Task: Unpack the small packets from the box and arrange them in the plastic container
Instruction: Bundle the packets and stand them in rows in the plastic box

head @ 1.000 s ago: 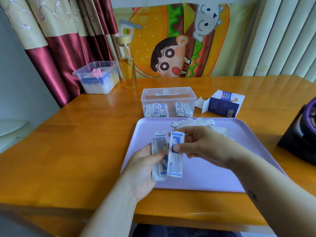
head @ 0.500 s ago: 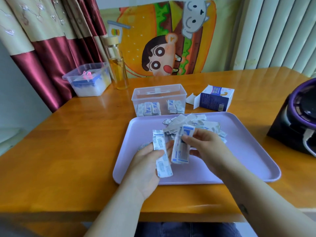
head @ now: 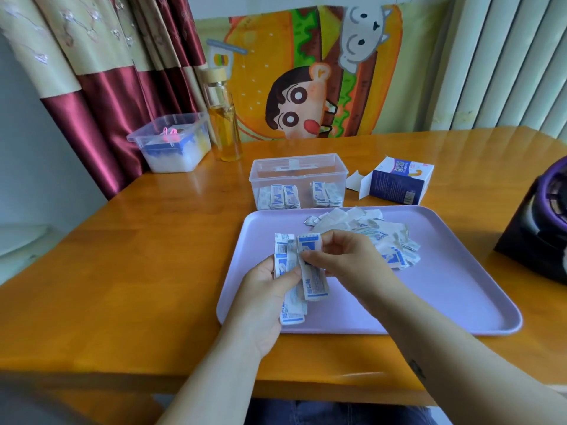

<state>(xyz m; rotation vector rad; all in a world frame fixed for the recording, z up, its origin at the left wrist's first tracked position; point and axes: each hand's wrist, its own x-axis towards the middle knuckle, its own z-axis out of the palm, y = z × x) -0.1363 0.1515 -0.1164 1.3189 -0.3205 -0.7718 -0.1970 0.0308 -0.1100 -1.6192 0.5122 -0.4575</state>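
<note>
Over the lilac tray, my left hand grips a small stack of white-and-blue packets. My right hand pinches one more packet and holds it against that stack. A loose heap of packets lies at the tray's far side. Behind the tray stands the clear plastic container, with two upright rows of packets inside. The opened blue-and-white box lies on its side to the container's right.
A lidded plastic tub and a glass bottle of yellow liquid stand at the back left of the wooden table. A black and purple device sits at the right edge. Curtains and a cartoon poster hang behind.
My right hand has brought its single packet left until it meets the stack in my left hand. The camera view shifted slightly.
</note>
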